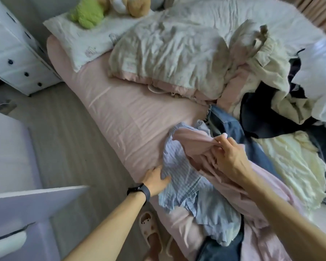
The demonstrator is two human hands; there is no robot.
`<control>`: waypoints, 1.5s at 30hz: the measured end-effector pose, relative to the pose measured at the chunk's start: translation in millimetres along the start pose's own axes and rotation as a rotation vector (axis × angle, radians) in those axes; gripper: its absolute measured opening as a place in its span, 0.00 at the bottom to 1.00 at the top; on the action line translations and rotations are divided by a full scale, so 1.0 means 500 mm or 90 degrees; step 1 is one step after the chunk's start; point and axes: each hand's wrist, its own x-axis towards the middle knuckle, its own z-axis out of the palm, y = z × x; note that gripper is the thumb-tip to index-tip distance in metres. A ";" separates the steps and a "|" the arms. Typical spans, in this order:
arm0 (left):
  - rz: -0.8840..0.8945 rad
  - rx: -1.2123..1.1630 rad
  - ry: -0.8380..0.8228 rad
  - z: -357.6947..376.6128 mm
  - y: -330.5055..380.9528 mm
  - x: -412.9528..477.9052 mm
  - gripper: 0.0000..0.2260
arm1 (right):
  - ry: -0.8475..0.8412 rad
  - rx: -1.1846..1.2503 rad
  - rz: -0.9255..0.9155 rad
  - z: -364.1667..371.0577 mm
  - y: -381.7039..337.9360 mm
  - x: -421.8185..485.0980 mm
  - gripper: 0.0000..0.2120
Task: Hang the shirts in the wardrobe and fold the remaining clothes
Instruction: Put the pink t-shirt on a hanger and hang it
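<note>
**Pink Sheet, Two Garments in the Hands**

Pink-sheeted bed (120,113) across most of the view, running from near right to far left. Beside it on the left, grey floor (64,138), with a white dresser (11,59) with dark knobs at the far end. Over the bed's far half, a rumpled cream duvet (177,53). Along the right side, a jumbled clothes heap (271,102) of cream, navy, white and pale yellow pieces, crowding close behind the work spot. Blue jeans (226,125) poking out of it just behind the right hand.

At the near edge of the bed, a pink garment (196,142) draped over a blue striped shirt (184,183), both lying on the sheet between the two hands. Pink garment stretched long, from a bunched fold at its far end down toward the near right, passing under the right forearm. Blue striped shirt crumpled, long axis roughly along the bed edge; collar end impossible to tell.

White pillow (79,40) at the far-left end, carrying a green plush (88,15) and a brown teddy (137,6).

Right hand (228,157) above the pink garment, fingers curled, pinching its bunched fold. Left hand (156,178) low at the mattress edge, thumb on top of the blue striped shirt's left hem, fingertips tucked beneath, gripping it. Black wristband (139,191) on the left wrist. Beige slipper (149,225) on the floor by the bed.
</note>
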 end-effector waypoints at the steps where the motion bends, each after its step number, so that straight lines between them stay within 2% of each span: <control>1: 0.018 -0.028 0.027 -0.031 0.021 -0.033 0.31 | 0.019 0.013 -0.008 -0.052 -0.031 -0.017 0.14; 3: 0.045 -0.078 0.039 -0.061 0.056 -0.072 0.36 | 0.032 0.066 -0.008 -0.110 -0.064 -0.046 0.09; 8: 0.150 -0.197 0.052 -0.155 0.176 -0.220 0.42 | 0.075 0.194 -0.081 -0.262 -0.201 -0.116 0.10; 10: 0.137 -0.233 0.073 -0.184 0.197 -0.264 0.41 | 0.058 0.291 -0.095 -0.317 -0.260 -0.145 0.12; 11: 0.114 -0.247 0.095 -0.198 0.196 -0.283 0.36 | 0.035 0.337 -0.102 -0.338 -0.283 -0.158 0.15; 14: 0.063 -0.238 0.233 -0.229 0.174 -0.341 0.08 | 0.007 0.440 -0.128 -0.373 -0.328 -0.181 0.14; 17: 0.091 -0.173 0.428 -0.262 0.135 -0.421 0.06 | 0.051 0.506 -0.102 -0.392 -0.352 -0.170 0.08; 20: 0.102 -0.241 0.570 -0.300 0.090 -0.533 0.02 | 0.069 0.506 -0.068 -0.392 -0.375 -0.147 0.05; 23: 0.127 -0.237 0.579 -0.325 0.055 -0.650 0.06 | 0.030 0.442 -0.063 -0.353 -0.391 -0.133 0.05; 26: 0.126 -0.230 0.614 -0.339 0.040 -0.757 0.02 | -0.049 0.390 -0.151 -0.332 -0.452 -0.140 0.09; 32: 0.090 -0.268 0.756 -0.321 -0.009 -0.929 0.09 | -0.153 0.379 -0.394 -0.279 -0.619 -0.186 0.10; 34: 0.072 -0.306 0.797 -0.310 -0.035 -0.980 0.06 | -0.219 0.392 -0.445 -0.265 -0.676 -0.214 0.15; 36: 0.064 -0.331 0.832 -0.297 -0.067 -1.032 0.07 | -0.287 0.355 -0.555 -0.239 -0.735 -0.246 0.23; 37: 0.050 -0.333 0.846 -0.289 -0.086 -1.055 0.07 | -0.298 0.308 -0.634 -0.216 -0.764 -0.261 0.23; 40: -0.012 -0.321 0.894 -0.260 -0.151 -1.118 0.09 | -0.299 0.225 -0.789 -0.141 -0.836 -0.317 0.08; 41: -0.036 -0.315 0.907 -0.250 -0.178 -1.138 0.09 | -0.291 0.245 -0.783 -0.126 -0.859 -0.336 0.04; 42: -0.052 -0.317 0.913 -0.242 -0.202 -1.149 0.09 | -0.281 0.279 -0.748 -0.117 -0.874 -0.348 0.04; 45: -0.122 -0.366 0.932 -0.202 -0.299 -1.214 0.08 | -0.280 0.366 -0.683 -0.089 -0.956 -0.402 0.10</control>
